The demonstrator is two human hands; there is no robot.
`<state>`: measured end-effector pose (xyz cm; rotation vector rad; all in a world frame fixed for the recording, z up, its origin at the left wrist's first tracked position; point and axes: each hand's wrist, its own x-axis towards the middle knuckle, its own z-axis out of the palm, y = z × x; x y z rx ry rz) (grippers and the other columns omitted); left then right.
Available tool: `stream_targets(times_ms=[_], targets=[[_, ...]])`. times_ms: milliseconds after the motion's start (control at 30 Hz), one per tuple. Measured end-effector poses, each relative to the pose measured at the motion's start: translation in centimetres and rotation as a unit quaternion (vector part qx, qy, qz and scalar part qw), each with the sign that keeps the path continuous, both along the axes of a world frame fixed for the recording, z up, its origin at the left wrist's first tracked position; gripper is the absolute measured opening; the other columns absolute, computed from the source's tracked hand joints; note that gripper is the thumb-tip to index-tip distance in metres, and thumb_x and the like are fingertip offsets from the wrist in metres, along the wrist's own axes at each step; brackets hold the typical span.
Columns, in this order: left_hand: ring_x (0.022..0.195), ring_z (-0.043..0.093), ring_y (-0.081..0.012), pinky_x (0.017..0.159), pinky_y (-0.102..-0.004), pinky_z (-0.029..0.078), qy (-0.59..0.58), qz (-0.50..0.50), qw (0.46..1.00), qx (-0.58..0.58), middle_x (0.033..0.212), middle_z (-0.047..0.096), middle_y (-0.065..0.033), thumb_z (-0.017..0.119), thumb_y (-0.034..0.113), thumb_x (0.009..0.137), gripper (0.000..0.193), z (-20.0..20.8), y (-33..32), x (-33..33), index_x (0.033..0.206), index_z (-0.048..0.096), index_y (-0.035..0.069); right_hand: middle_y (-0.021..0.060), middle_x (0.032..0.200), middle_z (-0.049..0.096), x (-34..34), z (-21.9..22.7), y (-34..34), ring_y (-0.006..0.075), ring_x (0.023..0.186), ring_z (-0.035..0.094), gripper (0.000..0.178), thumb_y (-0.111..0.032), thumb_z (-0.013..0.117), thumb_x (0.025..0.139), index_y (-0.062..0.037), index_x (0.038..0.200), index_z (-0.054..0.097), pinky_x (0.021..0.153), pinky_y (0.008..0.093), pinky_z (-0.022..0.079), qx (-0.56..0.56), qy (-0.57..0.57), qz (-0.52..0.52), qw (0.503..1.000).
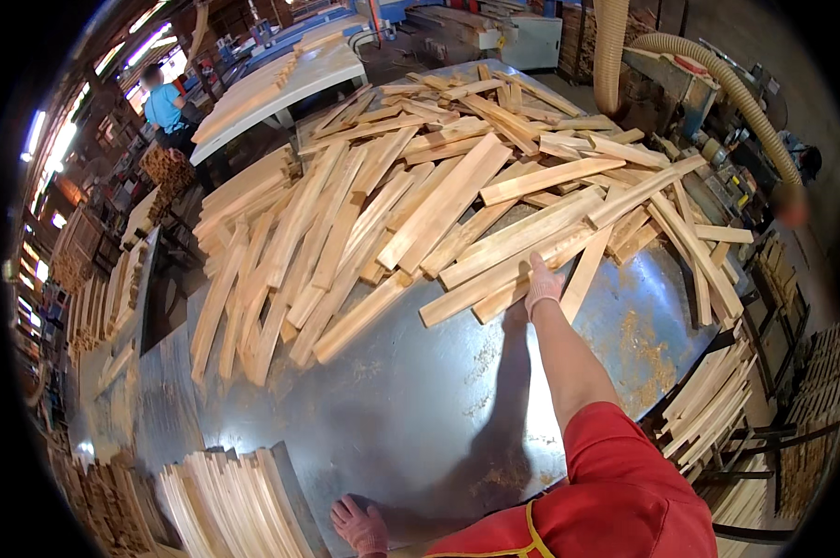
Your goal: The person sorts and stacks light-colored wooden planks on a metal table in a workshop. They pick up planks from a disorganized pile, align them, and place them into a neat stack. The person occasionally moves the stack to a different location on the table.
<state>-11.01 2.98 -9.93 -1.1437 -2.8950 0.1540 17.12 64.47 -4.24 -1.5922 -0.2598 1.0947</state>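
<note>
Fingers (539, 270) of right hand (542, 286) lay flat, together, on near slat (494, 279); slat ran lower-left to upper-right. Left hand (360, 526) rested open on worktop (392, 400), well apart.

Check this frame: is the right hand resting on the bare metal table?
No, the right hand reaches onto the wooden slats.

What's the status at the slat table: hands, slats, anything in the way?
Right hand gloved, reaching into the wooden slat pile, fingers on one slat. Left hand gloved, flat on the metal table edge beside a neat slat stack. Sawdust patches only; nothing blocking.
</note>
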Motion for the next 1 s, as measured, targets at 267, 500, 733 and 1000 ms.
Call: stream_targets(times_ms=[267,500,733,1000], targets=[[0.138,0.052,-0.0488,0.116,-0.0568,0.043,-0.137,-0.04,0.982,0.125,0.148,0.057,-0.0297,0.086,0.036,0.077,0.089,4.4,5.6,-1.1,0.149,0.053,-0.003,0.0134,0.12,0.067,-1.5,-4.6,-4.2,0.0263,0.107,0.063,0.063,-0.015,0.083,0.088,0.0013,0.14,0.053,0.097,0.0417,0.053,0.087,0.13,0.088,0.984],[0.119,0.065,-0.0432,0.103,-0.0509,0.053,-0.307,-0.159,0.938,0.018,0.129,0.068,-0.021,0.085,0.032,0.081,0.078,14.1,16.5,5.6,0.147,0.056,0.003,0.0133,0.128,0.067,-7.0,0.1,-27.0,0.0249,0.114,0.064,0.067,-0.01,0.078,0.092,0.0019,0.151,0.049,0.102,0.0405,0.054,0.032,0.221,0.319,0.921],[0.094,0.073,-0.0214,0.084,-0.0385,0.06,-0.787,-0.017,0.588,0.188,0.115,0.073,-0.0066,0.077,0.024,0.09,0.06,7.7,7.4,2.2,0.143,0.06,0.002,0.0141,0.135,0.068,-8.8,1.1,-36.6,0.0269,0.12,0.067,0.061,-0.008,0.071,0.096,0.0021,0.153,0.05,0.107,0.0414,0.055,-0.13,0.32,0.517,0.783],[0.098,0.072,-0.0213,0.091,-0.0376,0.06,-0.856,0.126,0.426,0.263,0.114,0.072,-0.0078,0.073,0.02,0.094,0.051,11.3,-0.6,-1.1,0.14,0.062,0.0,0.0128,0.103,0.057,-13.1,13.8,-23.2,0.0274,0.097,0.056,0.021,-0.02,0.055,0.106,0.0005,0.111,0.053,0.089,0.0421,0.05,0.288,-0.027,0.541,0.79]])
